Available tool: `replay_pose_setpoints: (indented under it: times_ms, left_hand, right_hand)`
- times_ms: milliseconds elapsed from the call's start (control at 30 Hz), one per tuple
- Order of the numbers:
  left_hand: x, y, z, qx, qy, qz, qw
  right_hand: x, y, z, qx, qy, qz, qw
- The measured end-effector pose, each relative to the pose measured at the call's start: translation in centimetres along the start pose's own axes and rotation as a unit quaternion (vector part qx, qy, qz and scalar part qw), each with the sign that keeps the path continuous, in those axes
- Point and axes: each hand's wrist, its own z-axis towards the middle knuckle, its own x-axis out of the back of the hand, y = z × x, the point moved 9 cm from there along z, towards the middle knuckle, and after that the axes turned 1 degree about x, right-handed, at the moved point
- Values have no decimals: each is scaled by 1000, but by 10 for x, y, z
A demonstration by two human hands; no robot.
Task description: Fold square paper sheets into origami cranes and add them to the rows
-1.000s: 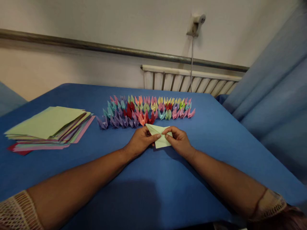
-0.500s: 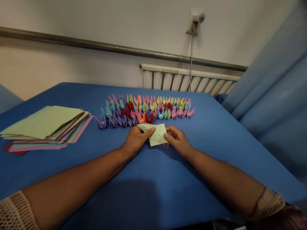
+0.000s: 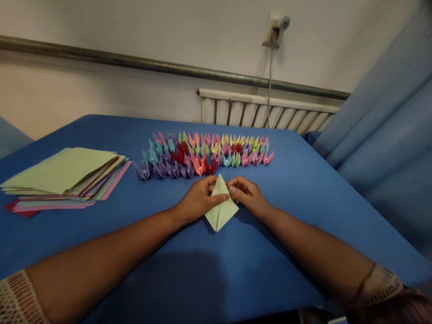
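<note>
A pale green folded origami paper (image 3: 219, 215) forms a diamond shape with a narrow upper point and a crease down its middle. My left hand (image 3: 199, 198) grips it from the left, thumb flat across the front and fingers behind. On the other side, my right hand (image 3: 248, 194) is closed, with thumb and index finger pinched at the paper's upper right edge. Just beyond both hands stand rows of small folded paper cranes (image 3: 202, 150) in purple, teal, red, pink, yellow and green.
A stack of coloured paper sheets (image 3: 64, 171), pale green on top, lies at the left of the blue table (image 3: 162, 279). Behind are a wall rail (image 3: 141, 64), a radiator (image 3: 243, 112) and a socket with a plug and cord (image 3: 275, 31). A blue curtain (image 3: 388, 135) hangs at right.
The green paper has gone from a squarish folded shape held crosswise to an upright diamond pointing away from me. My right hand has shifted to its upper right edge.
</note>
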Motion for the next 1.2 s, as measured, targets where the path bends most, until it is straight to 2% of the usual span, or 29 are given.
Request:
replay_pose_setpoints:
  times_ms: [67, 167, 267, 333, 433, 533, 600, 700, 767, 833, 933, 1100, 1200]
  left_hand:
    - [-6, 0, -2, 4, -46, 84, 995]
    - [-10, 1, -4, -6, -94, 212, 973]
    - [-9, 1, -4, -13, -121, 274, 954]
    - [-4, 0, 0, -11, -108, 290, 951]
    - [9, 0, 6, -19, -48, 311, 949]
    - [17, 2, 10, -46, -4, 360, 932]
    - [17, 5, 9, -83, 1, 404, 911]
    - [7, 18, 4, -176, -8, 469, 866]
    - [-6, 23, -3, -227, -34, 508, 830]
    - [-18, 20, -9, -238, -77, 536, 807]
    - [-27, 15, -13, -215, -106, 542, 806]
    - [-24, 14, -11, -190, -77, 524, 827]
    - [-20, 11, -8, -173, -66, 518, 835]
  right_hand:
    - [3, 0, 2, 7, 24, -2, 1000]
    - [1, 7, 4, -4, 30, -10, 1000]
    - [2, 15, 7, -32, 23, -33, 999]
    - [6, 21, 9, -59, 16, -54, 997]
    - [15, 32, 10, -109, -3, -90, 990]
    - [27, 38, 8, -137, -3, -158, 978]
    - [33, 35, 7, -129, 3, -245, 961]
    - [35, 22, 6, -98, -9, -394, 914]
    - [36, 15, 6, -85, -19, -458, 885]
    - [38, 11, 7, -79, -20, -485, 870]
    - [41, 13, 9, -64, -36, -473, 878]
    - [45, 14, -1, 9, -72, -380, 922]
    - [42, 2, -16, 65, -102, -365, 923]
